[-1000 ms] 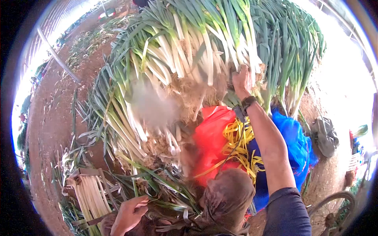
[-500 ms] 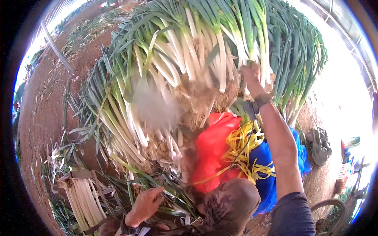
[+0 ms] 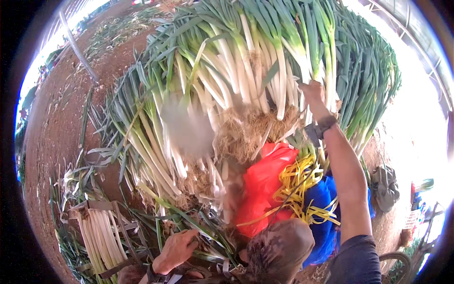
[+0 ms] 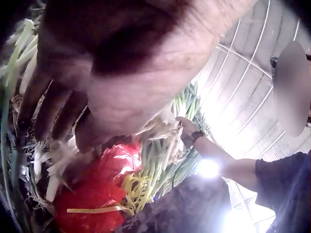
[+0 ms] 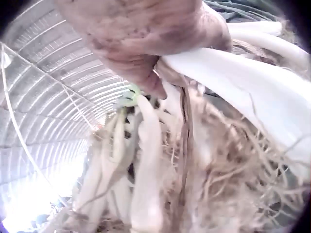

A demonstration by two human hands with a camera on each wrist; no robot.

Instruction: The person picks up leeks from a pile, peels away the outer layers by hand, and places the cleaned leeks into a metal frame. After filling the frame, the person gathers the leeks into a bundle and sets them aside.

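Note:
My right hand (image 3: 313, 97) is at the white lower stalks of the leek pile (image 3: 246, 71), below the green tops. Seen from the right wrist, the same hand (image 5: 146, 34) has its fingers curled round a thick white leek stalk (image 5: 238, 77), with a brown dry strip hanging beside it and roots (image 5: 233, 170) below. My left hand (image 3: 176, 251) holds nothing above loose leaves at the lower left. In the left wrist view this hand (image 4: 121, 73) is close to the lens, its fingers hanging loosely.
A red bag (image 3: 262, 189), yellow straps (image 3: 300, 184) and a blue bag (image 3: 321, 232) lie below my right forearm. At the lower left a frame (image 3: 113, 206) holds a bundle of leeks (image 3: 101, 234). A person's capped head (image 3: 281, 246) is at the bottom; a grey cloth (image 3: 385, 188) lies right.
The head view has shifted, with the bags now lower in it. My left hand has moved right, away from the framed bundle. My right hand has stayed among the stalks.

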